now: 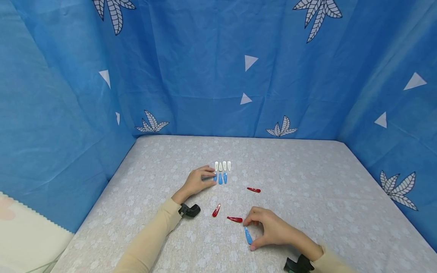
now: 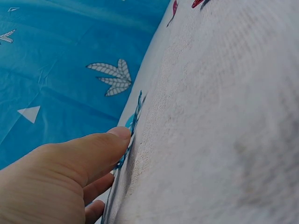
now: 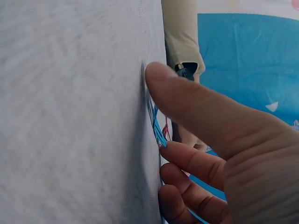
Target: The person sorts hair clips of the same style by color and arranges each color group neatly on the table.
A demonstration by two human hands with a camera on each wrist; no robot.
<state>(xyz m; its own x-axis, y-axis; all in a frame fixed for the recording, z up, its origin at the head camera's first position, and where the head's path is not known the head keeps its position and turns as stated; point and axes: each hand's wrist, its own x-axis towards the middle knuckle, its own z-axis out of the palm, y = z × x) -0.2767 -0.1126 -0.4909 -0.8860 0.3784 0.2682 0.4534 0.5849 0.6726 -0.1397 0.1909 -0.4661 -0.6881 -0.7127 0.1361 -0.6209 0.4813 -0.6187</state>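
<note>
In the head view my left hand [image 1: 198,181] pinches the leftmost blue hair clip [image 1: 215,178] by its ends. Two more blue clips [image 1: 220,179] lie just to its right, forming a short row. Several white hair clips [image 1: 224,166] are lined up directly behind them. My right hand [image 1: 271,228], nearer the front, has thumb and index finger at the two ends of another blue hair clip [image 1: 248,235] and pinches it close to the tabletop. In the right wrist view, the thumb partly covers that clip [image 3: 158,126].
Three red hair clips lie scattered between the hands: one red clip [image 1: 216,210] slanted, another red clip [image 1: 235,219] by my right fingertips, and a farther red clip [image 1: 253,190]. A patterned cloth covers the table [image 1: 293,170]. Blue curtains [image 1: 205,76] enclose its back and sides.
</note>
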